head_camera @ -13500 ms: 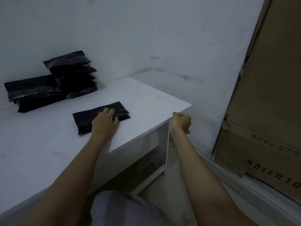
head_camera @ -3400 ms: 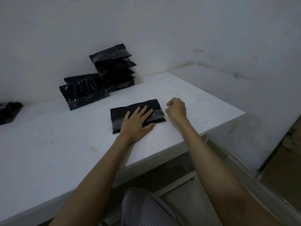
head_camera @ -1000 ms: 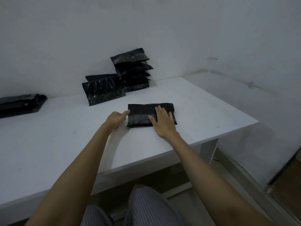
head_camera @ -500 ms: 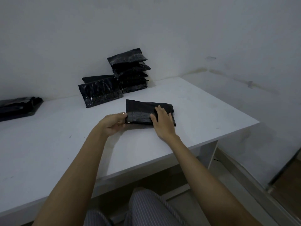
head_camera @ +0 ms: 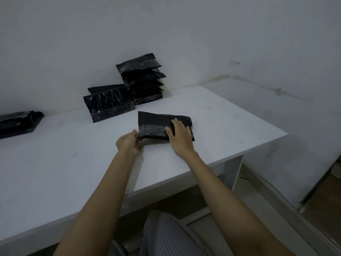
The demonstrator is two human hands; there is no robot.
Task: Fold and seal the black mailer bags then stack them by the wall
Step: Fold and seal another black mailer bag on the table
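Observation:
A folded black mailer bag lies on the white table in front of me. My left hand pinches its near left corner and lifts that end a little. My right hand rests flat on the bag's right half with the fingers straight. By the back wall stands a stack of sealed black mailer bags. A lower pile of black bags leans beside the stack, on its left.
More black bags lie at the far left of the table by the wall. The table's right edge drops to the floor next to a white side wall. My striped trousers show below the near edge.
My left hand has taken the bag's left corner between thumb and fingers and raised that end. My right hand stays pressed on the bag's right half.

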